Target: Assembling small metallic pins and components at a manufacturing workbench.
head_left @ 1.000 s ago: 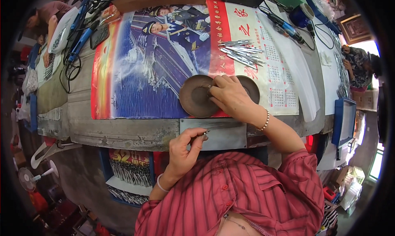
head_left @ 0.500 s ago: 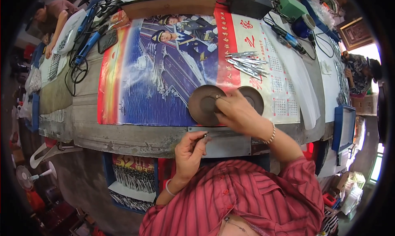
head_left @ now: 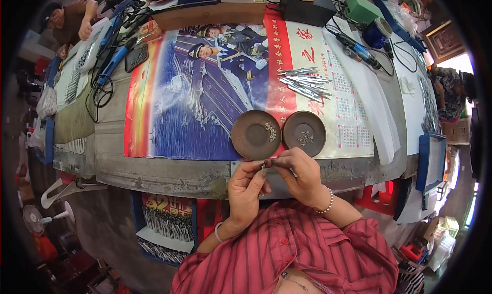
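My left hand (head_left: 245, 194), closed in a pinch, holds a small metal piece (head_left: 264, 165) in front of the table's near edge. Against it my right hand (head_left: 302, 180) is also closed, thumb and forefinger meeting at the same spot; whatever they grip is too small to make out. Just beyond the hands sit two round brown dishes. The left dish (head_left: 245, 140) has several tiny metal rings (head_left: 271, 132) at its right side. In the right dish (head_left: 293, 126) lie several tiny pin-like pieces (head_left: 306, 138). Farther back is a pile of slim silvery metal pieces (head_left: 307, 84).
A poster (head_left: 174, 135) covers the middle of the worktable (head_left: 113, 150). Blue handheld tools with cords lie at left (head_left: 110, 63) and right (head_left: 361, 50). Below the edge, a blue crate (head_left: 138, 227) holds many metal pieces. One co-worker (head_left: 74, 22) sits far left, another person (head_left: 453, 91) far right.
My right hand has come back from the left dish to meet my left hand, uncovering both dishes. The left hand has shifted slightly right. The far-left co-worker has raised a hand.
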Tool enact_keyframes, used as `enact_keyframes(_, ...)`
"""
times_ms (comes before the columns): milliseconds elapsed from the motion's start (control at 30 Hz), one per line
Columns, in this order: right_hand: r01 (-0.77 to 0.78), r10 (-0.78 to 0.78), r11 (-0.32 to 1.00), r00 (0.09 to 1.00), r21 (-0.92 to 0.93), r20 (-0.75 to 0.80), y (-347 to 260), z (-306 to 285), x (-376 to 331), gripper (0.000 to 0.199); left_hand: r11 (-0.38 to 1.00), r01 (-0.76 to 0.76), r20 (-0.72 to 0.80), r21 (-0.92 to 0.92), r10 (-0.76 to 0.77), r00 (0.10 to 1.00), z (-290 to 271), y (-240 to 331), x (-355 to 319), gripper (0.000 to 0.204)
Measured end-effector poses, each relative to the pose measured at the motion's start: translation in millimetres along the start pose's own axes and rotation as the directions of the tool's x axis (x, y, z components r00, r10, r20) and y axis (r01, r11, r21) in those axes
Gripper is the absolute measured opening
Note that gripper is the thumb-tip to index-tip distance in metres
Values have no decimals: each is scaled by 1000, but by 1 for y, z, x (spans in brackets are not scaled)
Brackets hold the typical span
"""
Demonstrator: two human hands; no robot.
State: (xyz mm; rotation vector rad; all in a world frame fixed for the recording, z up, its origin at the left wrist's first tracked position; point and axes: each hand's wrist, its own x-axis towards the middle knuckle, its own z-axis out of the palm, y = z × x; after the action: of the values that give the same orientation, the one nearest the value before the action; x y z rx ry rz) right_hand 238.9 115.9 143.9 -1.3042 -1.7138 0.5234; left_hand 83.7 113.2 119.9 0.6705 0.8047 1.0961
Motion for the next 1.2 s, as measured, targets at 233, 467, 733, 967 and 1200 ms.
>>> enact_keyframes(233,1,0,1000,989,9,-147,15,1,-15,20,991,85,40,-106,-81,996,11,-3,-1,18)
enact_keyframes(467,56,-53,998,980,10,-192,5,-3,-13,23,990,59,8,-131,-58,998,14,-15,2,22)
enact_keyframes(733,96,-94,995,963,-2,-252,6,5,-11,22,994,33,82,-106,-24,996,18,-15,-4,27)
enact_keyframes(967,-102,219,888,951,449,-218,-6,7,-23,14,987,-58,210,-147,89,974,19,-19,-5,25)
enact_keyframes(1200,-135,328,679,935,721,-134,-17,3,-25,12,973,-212,300,-88,229,926,21,-11,-9,32)
